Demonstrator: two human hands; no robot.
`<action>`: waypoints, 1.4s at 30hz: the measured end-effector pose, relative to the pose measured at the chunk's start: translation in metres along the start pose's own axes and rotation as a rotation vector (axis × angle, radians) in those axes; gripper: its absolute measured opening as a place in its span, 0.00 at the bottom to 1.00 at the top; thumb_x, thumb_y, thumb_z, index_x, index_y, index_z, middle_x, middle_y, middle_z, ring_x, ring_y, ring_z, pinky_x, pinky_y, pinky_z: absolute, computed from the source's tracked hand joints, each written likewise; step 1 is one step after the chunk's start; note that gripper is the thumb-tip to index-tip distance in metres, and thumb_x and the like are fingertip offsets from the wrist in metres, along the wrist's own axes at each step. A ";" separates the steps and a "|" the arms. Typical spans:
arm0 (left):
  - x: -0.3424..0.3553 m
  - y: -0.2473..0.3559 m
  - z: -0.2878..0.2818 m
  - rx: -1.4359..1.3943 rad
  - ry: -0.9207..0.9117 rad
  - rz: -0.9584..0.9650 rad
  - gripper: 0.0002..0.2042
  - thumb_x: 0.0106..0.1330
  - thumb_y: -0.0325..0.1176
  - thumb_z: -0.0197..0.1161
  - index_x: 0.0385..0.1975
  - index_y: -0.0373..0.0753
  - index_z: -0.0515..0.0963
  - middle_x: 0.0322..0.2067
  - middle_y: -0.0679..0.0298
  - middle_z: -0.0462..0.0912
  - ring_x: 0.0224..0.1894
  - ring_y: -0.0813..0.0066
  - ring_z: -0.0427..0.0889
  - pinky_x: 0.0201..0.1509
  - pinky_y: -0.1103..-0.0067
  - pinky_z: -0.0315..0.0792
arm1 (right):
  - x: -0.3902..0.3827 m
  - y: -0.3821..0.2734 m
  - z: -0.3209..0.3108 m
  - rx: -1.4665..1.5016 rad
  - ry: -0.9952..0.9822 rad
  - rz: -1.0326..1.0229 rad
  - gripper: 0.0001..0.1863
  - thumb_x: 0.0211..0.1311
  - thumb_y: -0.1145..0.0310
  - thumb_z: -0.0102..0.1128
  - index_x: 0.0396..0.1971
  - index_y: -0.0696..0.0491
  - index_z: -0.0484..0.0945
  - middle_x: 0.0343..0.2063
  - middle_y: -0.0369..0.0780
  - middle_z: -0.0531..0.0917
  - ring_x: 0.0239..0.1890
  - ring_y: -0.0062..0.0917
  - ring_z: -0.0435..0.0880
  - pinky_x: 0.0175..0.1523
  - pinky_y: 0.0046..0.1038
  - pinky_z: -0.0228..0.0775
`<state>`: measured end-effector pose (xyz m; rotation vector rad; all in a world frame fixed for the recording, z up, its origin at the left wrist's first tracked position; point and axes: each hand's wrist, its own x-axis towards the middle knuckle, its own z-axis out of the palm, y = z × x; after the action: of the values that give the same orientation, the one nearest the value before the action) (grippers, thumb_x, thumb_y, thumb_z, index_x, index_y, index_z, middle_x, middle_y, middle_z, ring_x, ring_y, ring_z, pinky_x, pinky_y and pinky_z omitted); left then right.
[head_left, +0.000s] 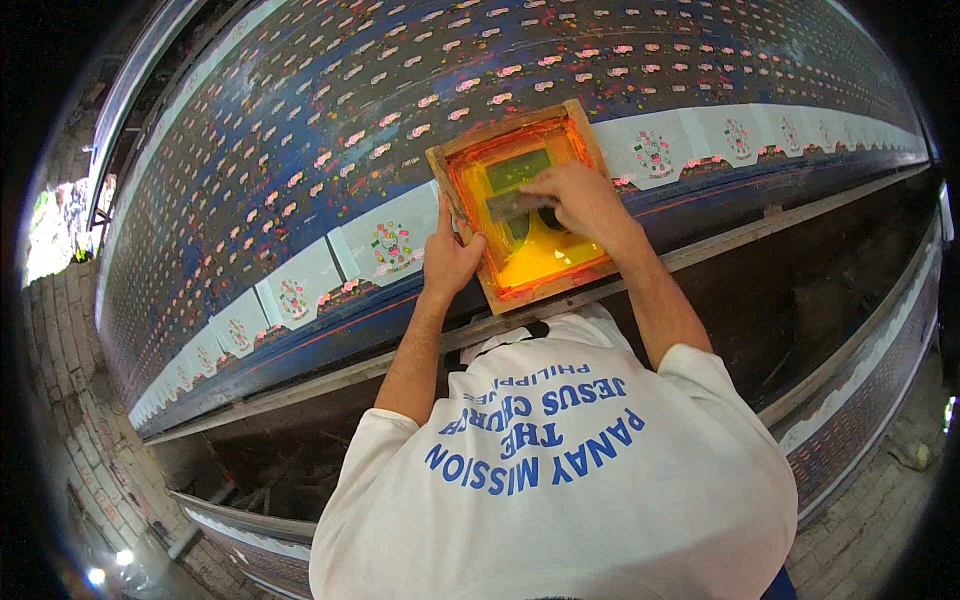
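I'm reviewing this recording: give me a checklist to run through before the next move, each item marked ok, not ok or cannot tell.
1. Left hand at the wooden frame: ok, it touches the left side.
2. Right hand has the squeegee: ok, held inside the frame.
3. Yellow ink in supply: ok, a glossy pool lies at the near end.
4. Ink spread evenly: not ok, it is thickest at the near end, with dark patches farther up.
5. Frame lined up with whatever lies beneath: cannot tell, the frame covers it.
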<state>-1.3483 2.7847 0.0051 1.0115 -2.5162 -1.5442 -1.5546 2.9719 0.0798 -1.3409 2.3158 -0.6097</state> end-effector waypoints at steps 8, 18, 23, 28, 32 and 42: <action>-0.001 -0.001 0.000 0.048 0.032 0.094 0.54 0.65 0.43 0.69 0.87 0.34 0.44 0.28 0.49 0.91 0.29 0.48 0.92 0.36 0.61 0.85 | -0.077 -0.015 0.005 0.070 -0.051 -0.086 0.28 0.59 0.83 0.62 0.57 0.46 0.92 0.51 0.47 0.91 0.52 0.46 0.89 0.62 0.44 0.81; 0.003 -0.001 -0.002 -0.043 0.046 0.181 0.53 0.65 0.43 0.68 0.87 0.33 0.44 0.29 0.47 0.91 0.30 0.47 0.92 0.36 0.60 0.85 | 0.053 0.014 -0.015 0.075 0.019 0.045 0.24 0.65 0.81 0.65 0.58 0.44 0.92 0.53 0.46 0.92 0.57 0.45 0.89 0.64 0.44 0.80; 0.000 0.000 -0.004 0.061 0.015 0.130 0.54 0.66 0.44 0.69 0.86 0.31 0.44 0.29 0.47 0.91 0.30 0.46 0.92 0.35 0.60 0.85 | 0.000 -0.003 0.001 0.044 -0.023 0.015 0.31 0.59 0.90 0.60 0.60 0.50 0.90 0.57 0.46 0.91 0.60 0.44 0.88 0.69 0.39 0.78; -0.002 0.005 -0.005 0.059 -0.009 0.098 0.54 0.66 0.45 0.69 0.86 0.31 0.43 0.28 0.47 0.91 0.30 0.45 0.92 0.35 0.59 0.86 | -0.084 -0.031 0.022 -0.022 0.000 0.079 0.31 0.57 0.89 0.60 0.59 0.48 0.92 0.60 0.44 0.89 0.65 0.44 0.84 0.72 0.41 0.76; -0.002 0.008 -0.004 0.057 -0.025 0.050 0.54 0.67 0.44 0.69 0.86 0.32 0.42 0.27 0.48 0.91 0.29 0.47 0.93 0.35 0.60 0.86 | -0.096 -0.038 0.025 -0.044 0.074 0.083 0.29 0.59 0.87 0.61 0.58 0.48 0.92 0.59 0.44 0.89 0.65 0.42 0.84 0.72 0.40 0.76; -0.004 0.040 0.014 0.011 0.068 0.178 0.52 0.69 0.34 0.70 0.87 0.35 0.42 0.35 0.49 0.94 0.29 0.56 0.94 0.34 0.65 0.86 | -0.104 -0.011 -0.010 -0.029 0.108 -0.012 0.28 0.61 0.82 0.63 0.60 0.45 0.91 0.59 0.41 0.89 0.62 0.38 0.83 0.69 0.40 0.76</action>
<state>-1.3704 2.8095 0.0315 0.8009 -2.4944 -1.4241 -1.5041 3.0602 0.1066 -1.3665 2.4126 -0.6707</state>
